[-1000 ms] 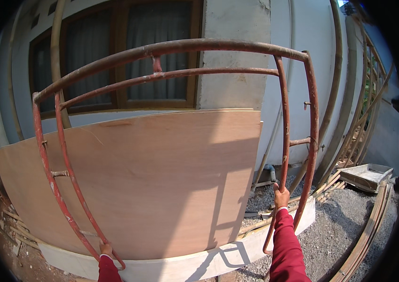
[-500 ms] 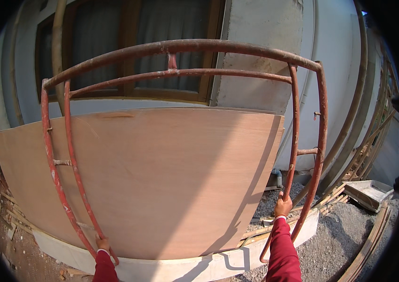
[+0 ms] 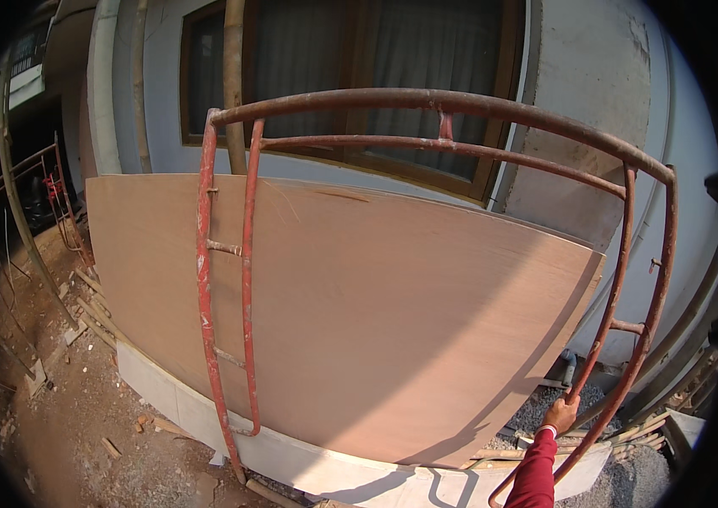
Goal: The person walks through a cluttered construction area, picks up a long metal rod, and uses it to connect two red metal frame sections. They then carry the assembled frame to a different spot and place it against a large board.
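A red, paint-worn steel scaffold frame (image 3: 359, 99) stands upright in front of me, with a curved-looking top bar and ladder-like sides. My right hand (image 3: 560, 414), in a red sleeve, is closed around the inner tube of its right side, low down. My left hand is out of view, and no hand touches the frame's left side. Behind the frame a large plywood sheet (image 3: 350, 288) leans by the wall, half of it in shadow. A pale low ledge or board (image 3: 174, 396) runs along the sheet's bottom edge.
A window with a wooden frame (image 3: 494, 127) is in the wall behind. Bamboo poles (image 3: 234, 80) stand upright by it. Another scaffold frame (image 3: 56, 190) stands at the far left. Dirt with rubble (image 3: 105, 415) lies left, and gravel (image 3: 630, 478) with bamboo lies right.
My left hand has let go of the frame's left side and left the view. The view has turned left, so the frame appears farther right. My right hand keeps its hold.
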A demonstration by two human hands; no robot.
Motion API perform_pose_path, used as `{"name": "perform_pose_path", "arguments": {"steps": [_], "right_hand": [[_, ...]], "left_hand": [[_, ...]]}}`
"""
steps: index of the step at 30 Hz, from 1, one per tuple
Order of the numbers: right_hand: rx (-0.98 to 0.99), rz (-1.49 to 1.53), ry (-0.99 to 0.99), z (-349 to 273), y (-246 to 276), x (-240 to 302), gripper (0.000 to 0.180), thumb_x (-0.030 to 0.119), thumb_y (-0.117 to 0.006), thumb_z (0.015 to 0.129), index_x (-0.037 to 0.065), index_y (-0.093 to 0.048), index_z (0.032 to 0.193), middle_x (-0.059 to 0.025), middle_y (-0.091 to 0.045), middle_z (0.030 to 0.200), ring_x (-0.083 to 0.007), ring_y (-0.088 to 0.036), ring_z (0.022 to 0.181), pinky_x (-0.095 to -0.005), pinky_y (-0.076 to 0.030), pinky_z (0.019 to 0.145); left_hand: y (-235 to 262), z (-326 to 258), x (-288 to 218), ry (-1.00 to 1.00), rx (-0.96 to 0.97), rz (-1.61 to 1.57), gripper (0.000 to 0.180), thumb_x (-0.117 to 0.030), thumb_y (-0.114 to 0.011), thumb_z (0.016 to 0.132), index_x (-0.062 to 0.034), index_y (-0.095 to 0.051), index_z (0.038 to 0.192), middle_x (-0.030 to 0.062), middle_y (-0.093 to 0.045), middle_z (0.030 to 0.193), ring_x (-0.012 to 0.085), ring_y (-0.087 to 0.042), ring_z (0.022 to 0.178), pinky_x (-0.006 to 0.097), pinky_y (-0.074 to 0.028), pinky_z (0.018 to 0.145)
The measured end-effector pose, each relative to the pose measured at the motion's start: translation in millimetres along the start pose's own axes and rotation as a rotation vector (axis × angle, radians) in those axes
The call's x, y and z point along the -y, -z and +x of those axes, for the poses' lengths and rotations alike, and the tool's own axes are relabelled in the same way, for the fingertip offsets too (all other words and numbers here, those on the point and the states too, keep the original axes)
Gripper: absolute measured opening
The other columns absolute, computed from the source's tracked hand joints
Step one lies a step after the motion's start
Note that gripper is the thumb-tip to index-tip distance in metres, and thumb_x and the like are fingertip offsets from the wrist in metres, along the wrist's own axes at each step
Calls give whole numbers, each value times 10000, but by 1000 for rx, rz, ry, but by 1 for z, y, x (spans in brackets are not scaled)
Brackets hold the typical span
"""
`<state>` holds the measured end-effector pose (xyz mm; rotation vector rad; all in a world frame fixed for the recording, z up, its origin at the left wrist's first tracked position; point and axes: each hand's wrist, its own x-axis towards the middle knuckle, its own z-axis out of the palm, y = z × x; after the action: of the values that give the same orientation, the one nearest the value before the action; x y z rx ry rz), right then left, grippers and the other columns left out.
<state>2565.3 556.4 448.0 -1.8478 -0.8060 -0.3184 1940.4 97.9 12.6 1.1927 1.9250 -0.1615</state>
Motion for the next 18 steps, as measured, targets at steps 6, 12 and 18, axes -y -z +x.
{"name": "perform_pose_path", "arguments": {"steps": [6, 12, 18], "right_hand": [[-36, 70, 390, -6, 1, -34, 335, 329, -473, 1011, 33, -622, 1056, -191, -689, 823, -398, -681, 755, -499, -521, 661], [-78, -318, 650, -190, 62, -83, 708, 446, -707, 893, -31, -483, 1365, -240, -603, 1262, -407, -606, 1063, -556, -483, 933], [1260, -4, 650, -478, 104, -89, 479, 346, -619, 930, -23, -541, 1225, -218, -638, 1082, -375, -639, 909, -517, -513, 784]], "left_hand": [[-73, -108, 98, -250, 150, 589, 323, -436, -664, 856, -135, -639, 969, 57, -650, 856, 282, -648, 948, 411, -528, 815], [-85, -135, 130, 335, -267, 172, 159, -250, -768, 764, -150, -715, 876, 59, -746, 896, 282, -718, 883, 458, -549, 732], [-99, -139, 127, 132, -232, -1104, 154, -272, -713, 784, -121, -728, 810, 42, -739, 825, 241, -717, 751, 396, -560, 670]]}}
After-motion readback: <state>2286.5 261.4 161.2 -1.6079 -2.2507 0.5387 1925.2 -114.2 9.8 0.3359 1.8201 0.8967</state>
